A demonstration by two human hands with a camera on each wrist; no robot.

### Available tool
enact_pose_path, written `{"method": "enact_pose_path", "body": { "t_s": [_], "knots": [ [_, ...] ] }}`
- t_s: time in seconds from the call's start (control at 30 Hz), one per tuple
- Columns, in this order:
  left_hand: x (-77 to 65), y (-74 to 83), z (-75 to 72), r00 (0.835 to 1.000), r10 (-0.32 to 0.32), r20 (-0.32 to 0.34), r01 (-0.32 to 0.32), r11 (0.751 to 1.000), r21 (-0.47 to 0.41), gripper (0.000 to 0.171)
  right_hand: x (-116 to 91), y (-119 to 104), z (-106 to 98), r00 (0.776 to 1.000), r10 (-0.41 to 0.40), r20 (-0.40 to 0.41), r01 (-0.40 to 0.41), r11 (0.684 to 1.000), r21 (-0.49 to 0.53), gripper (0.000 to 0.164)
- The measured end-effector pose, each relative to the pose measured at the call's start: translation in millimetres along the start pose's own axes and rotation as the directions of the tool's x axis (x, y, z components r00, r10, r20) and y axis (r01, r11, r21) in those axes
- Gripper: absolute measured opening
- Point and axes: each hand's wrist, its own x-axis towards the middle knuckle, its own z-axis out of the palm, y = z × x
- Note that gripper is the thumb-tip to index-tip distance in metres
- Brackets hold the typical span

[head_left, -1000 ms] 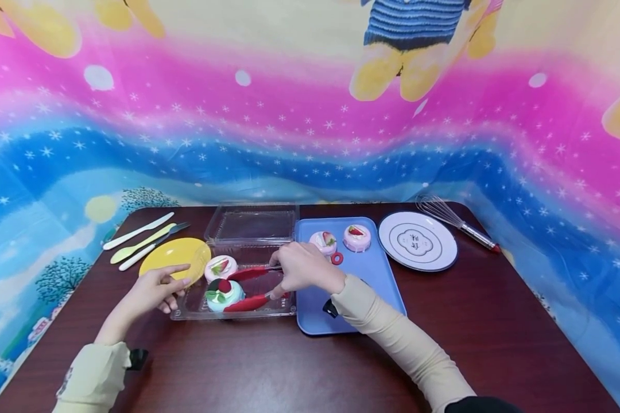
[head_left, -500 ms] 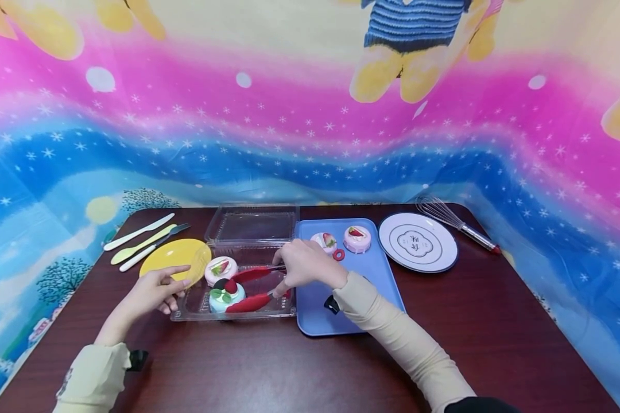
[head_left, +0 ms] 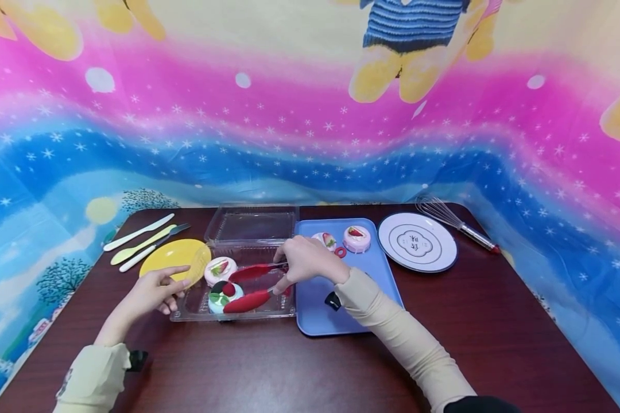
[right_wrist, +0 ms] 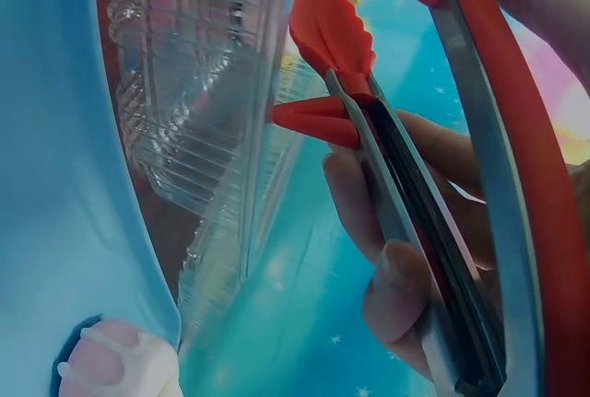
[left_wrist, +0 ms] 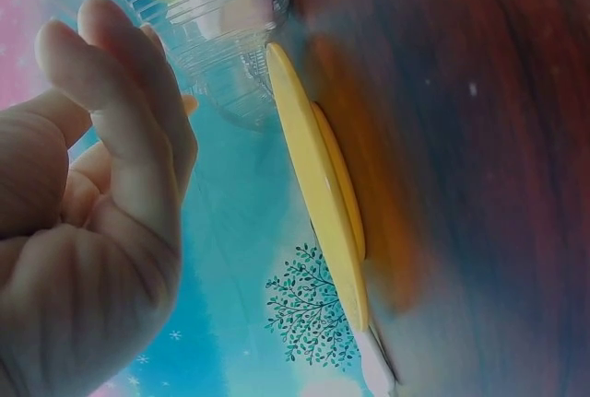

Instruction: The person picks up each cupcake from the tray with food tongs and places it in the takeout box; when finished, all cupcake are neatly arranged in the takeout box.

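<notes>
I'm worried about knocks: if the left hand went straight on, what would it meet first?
Probably the clear container, which the left hand may already touch, then the pink cake inside; depth is unclear.

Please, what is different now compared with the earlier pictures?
The right hand on the red tongs shifted slightly right and up in the head view; the green cake seems nudged slightly. Nothing newly held or released. Left hand and yellow plate stayed.

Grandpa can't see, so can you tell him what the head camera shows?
A person's right hand holds red tongs, their tips at a mint-green cake beside a pink one in a clear plastic box. The left hand is by a yellow plate; a blue tray to the right holds two pink cakes.
</notes>
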Motion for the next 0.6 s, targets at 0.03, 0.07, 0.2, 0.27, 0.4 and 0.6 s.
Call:
{"method": "enact_pose_path", "body": {
  "t_s": [0.03,0.07,0.2,0.27,0.4,0.6],
  "knots": [
    [0.0,0.0,-0.1,1.0,0.0,0.0,0.0,1.0,0.001,0.056,-0.5,0.6,-0.8,1.0,-0.003,-0.002,0.003,1.0,0.0,0.058],
    [0.0,0.1,-0.2,1.0,0.001,-0.002,-0.001,1.0,0.001,0.056,-1.2,0.9,-1.9,1.0,-0.008,-0.006,0.008,1.0,0.004,0.058],
    [-0.5,0.5,-0.4,1.0,0.003,-0.005,-0.003,1.0,0.001,0.057,-5.5,3.7,-7.1,0.999,-0.016,-0.028,0.016,1.0,-0.002,0.057],
    [-0.5,0.7,-0.3,1.0,0.008,-0.004,-0.008,1.0,-0.002,0.058,-9.1,5.8,-10.7,0.999,-0.011,-0.047,0.011,1.0,-0.008,0.058],
    [-0.1,0.6,-0.3,1.0,0.019,0.001,-0.019,1.0,-0.001,0.058,-17.8,13.1,-18.9,0.996,-0.003,-0.088,0.003,1.0,-0.006,0.06],
    [0.7,0.4,0.1,1.0,0.007,-0.008,-0.007,1.0,0.004,0.056,-34.9,31.8,-36.6,0.986,0.042,-0.163,-0.027,0.995,0.095,0.056]
  ]
}}
